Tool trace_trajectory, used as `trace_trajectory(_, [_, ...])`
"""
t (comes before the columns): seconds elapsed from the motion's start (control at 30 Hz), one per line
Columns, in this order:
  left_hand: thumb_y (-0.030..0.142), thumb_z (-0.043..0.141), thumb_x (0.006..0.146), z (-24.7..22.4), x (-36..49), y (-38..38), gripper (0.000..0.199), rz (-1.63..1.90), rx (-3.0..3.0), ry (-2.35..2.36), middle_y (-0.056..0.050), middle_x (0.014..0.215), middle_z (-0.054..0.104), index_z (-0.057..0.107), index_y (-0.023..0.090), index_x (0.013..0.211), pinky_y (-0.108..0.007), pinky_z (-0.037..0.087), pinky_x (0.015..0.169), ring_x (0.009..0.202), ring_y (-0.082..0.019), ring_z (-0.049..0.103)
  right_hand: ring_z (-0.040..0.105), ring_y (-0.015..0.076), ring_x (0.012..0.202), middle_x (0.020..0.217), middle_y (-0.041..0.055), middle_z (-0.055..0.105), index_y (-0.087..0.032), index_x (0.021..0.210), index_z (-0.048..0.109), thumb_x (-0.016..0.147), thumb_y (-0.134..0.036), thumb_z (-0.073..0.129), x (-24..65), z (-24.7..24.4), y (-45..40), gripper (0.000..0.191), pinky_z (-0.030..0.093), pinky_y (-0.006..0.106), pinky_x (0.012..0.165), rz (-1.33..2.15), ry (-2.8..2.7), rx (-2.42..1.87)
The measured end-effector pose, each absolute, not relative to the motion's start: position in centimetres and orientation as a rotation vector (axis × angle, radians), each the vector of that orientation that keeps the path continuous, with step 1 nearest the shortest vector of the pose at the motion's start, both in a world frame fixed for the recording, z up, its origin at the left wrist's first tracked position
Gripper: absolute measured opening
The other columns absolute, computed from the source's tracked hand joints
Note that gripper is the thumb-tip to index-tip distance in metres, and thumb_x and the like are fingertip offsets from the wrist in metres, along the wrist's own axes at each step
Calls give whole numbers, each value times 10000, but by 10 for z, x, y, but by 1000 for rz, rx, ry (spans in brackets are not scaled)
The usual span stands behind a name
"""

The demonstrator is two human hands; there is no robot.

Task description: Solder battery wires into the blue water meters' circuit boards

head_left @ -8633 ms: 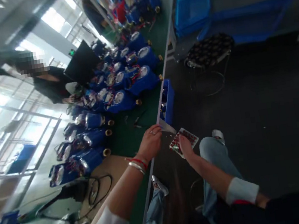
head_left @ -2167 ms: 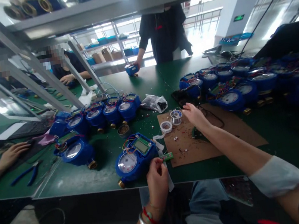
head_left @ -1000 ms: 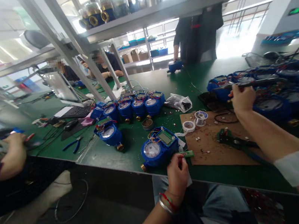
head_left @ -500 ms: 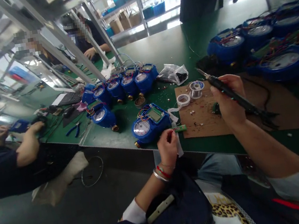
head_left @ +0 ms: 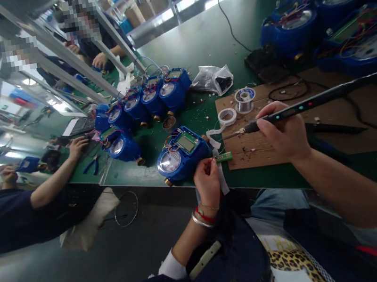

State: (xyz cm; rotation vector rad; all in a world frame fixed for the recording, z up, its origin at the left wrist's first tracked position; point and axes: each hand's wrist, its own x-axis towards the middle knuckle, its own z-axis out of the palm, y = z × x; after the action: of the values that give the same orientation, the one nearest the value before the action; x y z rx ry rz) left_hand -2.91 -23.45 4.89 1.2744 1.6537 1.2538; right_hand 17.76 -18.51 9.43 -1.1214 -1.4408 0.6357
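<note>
My left hand [head_left: 207, 181] is closed at the bench edge, thumb and forefinger pinching what looks like a thin red wire. By its fingertips lies a small green circuit board [head_left: 224, 157]; the fingers partly hide the join. My right hand [head_left: 285, 132] grips a black soldering iron [head_left: 298, 108], held nearly level over the cardboard. Its tip points left, a little above and to the right of the green board. Just left of my left hand, a blue water meter [head_left: 181, 154] lies with its round dial and display facing up.
A solder spool [head_left: 245, 99] and a white tape roll [head_left: 227, 116] sit on the cardboard sheet [head_left: 265, 152]. Several blue meters [head_left: 139, 103] stand behind, more [head_left: 291, 24] at right. A plastic bag [head_left: 212, 80], small tin [head_left: 169, 123] and pliers [head_left: 91, 166] lie around. A co-worker's arm [head_left: 57, 173] reaches in at left.
My right hand has brought the soldering iron down, swinging it from slanted upward to nearly level, its tip now near the green board. My left hand keeps its pinch. The view has shifted slightly.
</note>
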Motion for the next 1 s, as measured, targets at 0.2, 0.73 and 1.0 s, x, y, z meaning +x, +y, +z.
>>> trace_trajectory(0.2, [404,571,835,47,-30,-235,259,1247,1224,1632,-18,730,612,604,149,870,-188,421,584,649,-101,559,441,108,503,683,-19,544,-225,774,568,779,-229,610,170,99,-188,43,333,241,438,565,-1604,-1137])
trace_trajectory(0.73, [389,582,838,46,-30,-235,235,1247,1206,1626,8,686,580,600,156,865,-184,414,583,621,-85,537,495,129,570,726,-8,569,-223,779,539,777,-231,597,164,99,-189,58,387,255,510,486,-1762,-1121])
trace_trajectory(1.0, [389,580,841,46,-29,-235,243,1255,1189,1614,8,678,572,598,149,873,-176,400,559,601,-81,525,492,125,550,704,-12,564,-220,778,535,775,-230,593,163,99,-189,59,386,254,507,474,-1776,-1111])
